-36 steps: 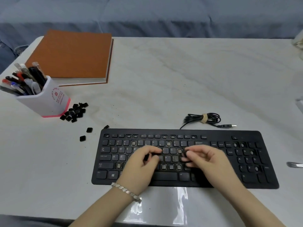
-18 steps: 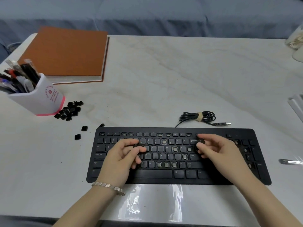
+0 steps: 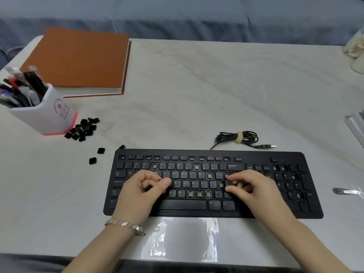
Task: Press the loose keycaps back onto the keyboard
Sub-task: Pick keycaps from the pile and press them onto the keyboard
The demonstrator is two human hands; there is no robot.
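The black keyboard (image 3: 285,156) lies at the table's near edge with several bare key sockets (image 3: 199,193) among the letter keys. My left hand (image 3: 137,196) hovers over the left letter rows, fingers curled, thumb and forefinger pinching a small dark keycap (image 3: 159,181). Over the right end of the letter block, my right hand (image 3: 254,190) holds another black keycap (image 3: 228,183) at its fingertips, just above a socket. A pile of loose keycaps (image 3: 82,129) sits left of the keyboard, and single keycaps (image 3: 101,150) lie nearer its corner.
A white pen holder (image 3: 45,115) stands beside the pile, with an orange book (image 3: 78,60) behind it. The coiled USB cable (image 3: 238,137) lies behind the keyboard. A metal tool (image 3: 346,191) rests at the right, and a clear plastic sheet (image 3: 181,239) at the front edge.
Both hands were close together over the middle keys, then spread apart. The left hand now sits over the left letters and the right hand has come down to the right end.
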